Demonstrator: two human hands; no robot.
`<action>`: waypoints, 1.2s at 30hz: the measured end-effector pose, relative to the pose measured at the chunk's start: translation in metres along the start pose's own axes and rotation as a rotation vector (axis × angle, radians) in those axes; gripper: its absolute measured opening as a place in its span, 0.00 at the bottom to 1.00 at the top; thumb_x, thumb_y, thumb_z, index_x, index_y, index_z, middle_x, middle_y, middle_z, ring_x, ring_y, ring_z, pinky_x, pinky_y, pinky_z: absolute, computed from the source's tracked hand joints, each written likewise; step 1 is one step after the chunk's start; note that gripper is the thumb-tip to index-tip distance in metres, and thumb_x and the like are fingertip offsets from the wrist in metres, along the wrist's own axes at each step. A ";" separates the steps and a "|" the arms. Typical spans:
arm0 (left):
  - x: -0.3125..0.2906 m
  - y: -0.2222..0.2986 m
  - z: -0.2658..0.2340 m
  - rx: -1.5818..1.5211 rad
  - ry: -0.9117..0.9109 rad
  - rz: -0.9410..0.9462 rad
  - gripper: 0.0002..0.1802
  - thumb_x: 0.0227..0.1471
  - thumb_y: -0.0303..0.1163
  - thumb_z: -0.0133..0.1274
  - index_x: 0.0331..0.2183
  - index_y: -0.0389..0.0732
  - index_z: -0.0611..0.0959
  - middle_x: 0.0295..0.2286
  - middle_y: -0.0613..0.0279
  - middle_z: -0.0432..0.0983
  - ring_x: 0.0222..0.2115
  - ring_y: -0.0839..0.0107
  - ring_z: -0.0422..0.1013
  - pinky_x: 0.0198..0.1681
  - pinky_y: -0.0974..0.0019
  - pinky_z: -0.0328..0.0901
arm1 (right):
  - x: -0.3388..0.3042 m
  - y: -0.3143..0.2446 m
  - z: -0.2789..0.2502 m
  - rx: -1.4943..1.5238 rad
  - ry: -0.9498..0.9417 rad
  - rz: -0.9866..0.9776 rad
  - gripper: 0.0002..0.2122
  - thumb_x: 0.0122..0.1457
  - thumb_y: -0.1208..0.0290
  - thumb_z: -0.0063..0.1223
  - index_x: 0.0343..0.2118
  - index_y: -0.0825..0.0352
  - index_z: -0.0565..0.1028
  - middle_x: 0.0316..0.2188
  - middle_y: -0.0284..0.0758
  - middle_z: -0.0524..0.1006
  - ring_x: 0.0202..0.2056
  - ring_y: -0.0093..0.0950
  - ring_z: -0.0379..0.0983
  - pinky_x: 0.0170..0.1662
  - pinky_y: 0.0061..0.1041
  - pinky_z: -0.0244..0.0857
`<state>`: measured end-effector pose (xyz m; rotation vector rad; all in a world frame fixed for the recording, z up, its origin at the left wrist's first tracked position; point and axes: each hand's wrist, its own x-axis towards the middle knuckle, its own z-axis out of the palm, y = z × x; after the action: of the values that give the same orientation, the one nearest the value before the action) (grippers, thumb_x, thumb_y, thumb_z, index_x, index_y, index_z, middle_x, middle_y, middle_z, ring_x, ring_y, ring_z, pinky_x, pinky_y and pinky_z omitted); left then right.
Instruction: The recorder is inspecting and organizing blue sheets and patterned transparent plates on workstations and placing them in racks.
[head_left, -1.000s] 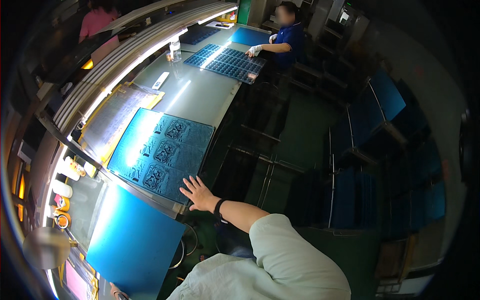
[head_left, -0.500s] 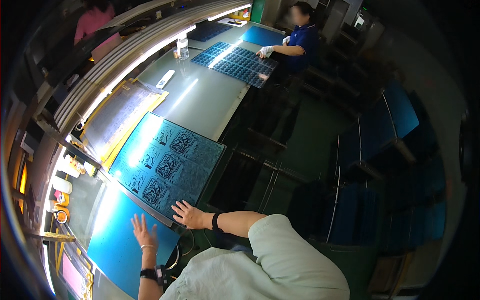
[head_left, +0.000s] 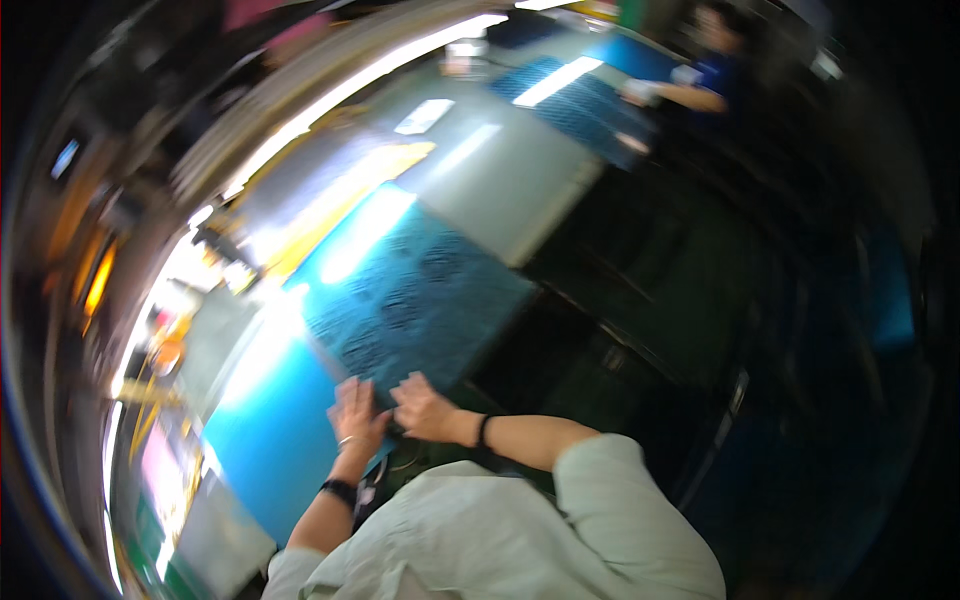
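A blue circuit panel (head_left: 420, 290) with dark patterns lies on the bench in front of me. At its near edge my left hand (head_left: 357, 418) is open, fingers outstretched over the border between this panel and a plain blue sheet (head_left: 275, 430). Close beside it, my right hand (head_left: 428, 410) reaches the panel's near right corner with fingers extended and apart. Blur hides whether the fingertips press on the panel. Both wrists wear dark bands.
A yellow-edged sheet (head_left: 350, 200) lies beyond the panel, under a bright tube lamp (head_left: 360, 95). Farther along the bench (head_left: 510, 200), a person in dark blue (head_left: 715, 85) has a gloved hand at another patterned panel (head_left: 580, 110). Orange tape (head_left: 168, 355) sits at left.
My left hand has moved right and forward, from over the plain sheet to beside my right hand. The view has swung, shifting the bench rightward and blurring it.
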<state>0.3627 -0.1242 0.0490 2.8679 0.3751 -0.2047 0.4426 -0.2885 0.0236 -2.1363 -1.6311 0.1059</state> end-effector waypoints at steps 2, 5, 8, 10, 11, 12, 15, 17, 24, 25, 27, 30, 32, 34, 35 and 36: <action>0.003 0.008 -0.003 -0.009 -0.034 -0.024 0.38 0.42 0.47 0.53 0.55 0.50 0.59 0.57 0.59 0.46 0.59 0.57 0.40 0.55 0.41 0.41 | -0.006 -0.001 -0.004 -0.197 0.054 -0.045 0.20 0.42 0.56 0.55 0.31 0.70 0.72 0.43 0.53 0.67 0.47 0.47 0.62 0.52 0.53 0.47; -0.001 0.006 0.014 -0.039 -0.007 -0.073 0.34 0.48 0.48 0.47 0.55 0.51 0.60 0.58 0.63 0.45 0.59 0.62 0.39 0.55 0.43 0.41 | -0.015 -0.007 0.003 -0.322 0.131 -0.246 0.12 0.48 0.70 0.41 0.28 0.74 0.72 0.37 0.55 0.71 0.41 0.45 0.68 0.51 0.45 0.55; -0.005 0.004 0.017 -0.062 -0.056 -0.082 0.32 0.51 0.42 0.44 0.56 0.49 0.56 0.58 0.64 0.43 0.60 0.63 0.37 0.56 0.42 0.40 | -0.015 -0.001 0.001 -0.230 0.105 -0.284 0.09 0.47 0.72 0.41 0.26 0.72 0.73 0.36 0.49 0.73 0.39 0.40 0.71 0.48 0.39 0.60; -0.004 0.002 0.022 -0.068 -0.041 -0.102 0.32 0.51 0.40 0.43 0.56 0.50 0.55 0.58 0.64 0.42 0.60 0.62 0.37 0.56 0.42 0.40 | -0.014 0.004 -0.003 -0.123 0.104 -0.262 0.08 0.46 0.73 0.42 0.25 0.71 0.73 0.34 0.46 0.74 0.37 0.38 0.71 0.48 0.37 0.61; -0.003 -0.001 0.025 -0.064 -0.048 -0.072 0.32 0.51 0.39 0.43 0.57 0.50 0.54 0.58 0.63 0.42 0.60 0.62 0.37 0.56 0.42 0.41 | -0.014 0.007 -0.006 -0.025 0.109 -0.185 0.07 0.46 0.74 0.43 0.24 0.70 0.73 0.31 0.44 0.75 0.35 0.36 0.72 0.47 0.36 0.61; -0.002 -0.001 0.022 -0.072 -0.036 -0.086 0.32 0.51 0.39 0.43 0.57 0.50 0.54 0.58 0.63 0.42 0.60 0.62 0.37 0.56 0.42 0.41 | -0.012 0.009 -0.022 0.014 0.060 -0.027 0.06 0.46 0.75 0.43 0.24 0.69 0.73 0.26 0.40 0.75 0.30 0.35 0.72 0.40 0.32 0.65; -0.010 0.002 0.023 -0.258 0.148 -0.086 0.35 0.49 0.38 0.46 0.57 0.47 0.53 0.58 0.61 0.42 0.59 0.60 0.39 0.56 0.44 0.41 | -0.008 0.008 -0.067 0.224 0.259 0.247 0.05 0.49 0.76 0.44 0.26 0.68 0.73 0.23 0.40 0.73 0.27 0.39 0.71 0.31 0.32 0.65; -0.011 0.004 0.022 -0.292 0.218 -0.096 0.37 0.48 0.41 0.48 0.57 0.47 0.53 0.58 0.60 0.42 0.59 0.60 0.38 0.56 0.44 0.40 | -0.010 0.015 -0.079 0.256 0.351 0.346 0.04 0.53 0.77 0.45 0.27 0.70 0.72 0.23 0.40 0.74 0.27 0.38 0.73 0.29 0.28 0.65; 0.012 0.011 0.016 -0.123 0.071 0.100 0.49 0.39 0.58 0.52 0.57 0.48 0.52 0.58 0.56 0.39 0.60 0.59 0.35 0.57 0.45 0.35 | 0.000 0.030 -0.123 0.150 0.424 0.328 0.03 0.52 0.79 0.43 0.25 0.67 0.71 0.20 0.37 0.73 0.24 0.37 0.71 0.27 0.31 0.62; 0.015 0.013 0.026 -0.130 0.119 0.112 0.52 0.37 0.60 0.52 0.58 0.47 0.51 0.58 0.55 0.38 0.60 0.58 0.34 0.57 0.44 0.34 | 0.008 0.030 -0.142 -0.045 0.369 0.197 0.04 0.51 0.80 0.42 0.26 0.68 0.71 0.20 0.38 0.72 0.24 0.36 0.70 0.27 0.31 0.61; 0.019 0.024 0.035 -0.139 0.121 0.063 0.52 0.36 0.61 0.52 0.57 0.47 0.51 0.58 0.55 0.38 0.60 0.58 0.34 0.57 0.44 0.33 | 0.036 0.020 -0.191 -0.252 0.358 -0.013 0.05 0.50 0.81 0.40 0.26 0.68 0.70 0.20 0.38 0.69 0.24 0.36 0.66 0.27 0.32 0.58; 0.023 0.040 0.035 -0.133 0.092 -0.009 0.53 0.34 0.62 0.52 0.57 0.47 0.51 0.58 0.55 0.38 0.60 0.59 0.34 0.58 0.44 0.31 | 0.069 -0.017 -0.252 -0.324 0.374 -0.210 0.05 0.49 0.80 0.39 0.24 0.70 0.69 0.19 0.38 0.67 0.23 0.36 0.64 0.28 0.34 0.56; 0.028 0.048 0.034 -0.122 0.079 -0.013 0.53 0.34 0.62 0.52 0.57 0.47 0.52 0.59 0.56 0.38 0.60 0.60 0.33 0.57 0.43 0.30 | 0.069 -0.032 -0.279 -0.384 0.348 -0.265 0.05 0.50 0.79 0.38 0.24 0.70 0.69 0.19 0.39 0.67 0.23 0.36 0.64 0.27 0.33 0.56; 0.031 0.055 0.025 -0.109 0.031 -0.011 0.53 0.34 0.62 0.52 0.57 0.48 0.52 0.59 0.56 0.38 0.60 0.60 0.33 0.57 0.43 0.30 | 0.055 -0.034 -0.292 -0.402 0.367 -0.292 0.05 0.50 0.79 0.38 0.24 0.71 0.69 0.19 0.39 0.67 0.25 0.36 0.66 0.29 0.33 0.59; 0.035 0.056 0.023 -0.127 0.033 -0.017 0.54 0.33 0.62 0.53 0.57 0.48 0.52 0.58 0.56 0.39 0.60 0.60 0.34 0.57 0.43 0.31 | 0.049 -0.038 -0.296 -0.367 0.387 -0.332 0.05 0.50 0.78 0.39 0.24 0.71 0.69 0.20 0.39 0.67 0.25 0.36 0.66 0.31 0.34 0.59; 0.040 0.060 0.025 -0.132 0.034 -0.023 0.54 0.33 0.62 0.53 0.57 0.48 0.52 0.58 0.56 0.39 0.60 0.60 0.34 0.57 0.43 0.31 | 0.043 -0.045 -0.300 -0.335 0.407 -0.366 0.05 0.50 0.77 0.40 0.23 0.71 0.69 0.20 0.39 0.67 0.25 0.36 0.67 0.32 0.35 0.60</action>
<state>0.4148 -0.1770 0.0312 2.7407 0.4127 -0.1308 0.5123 -0.3294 0.3187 -1.8706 -1.8389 -0.7120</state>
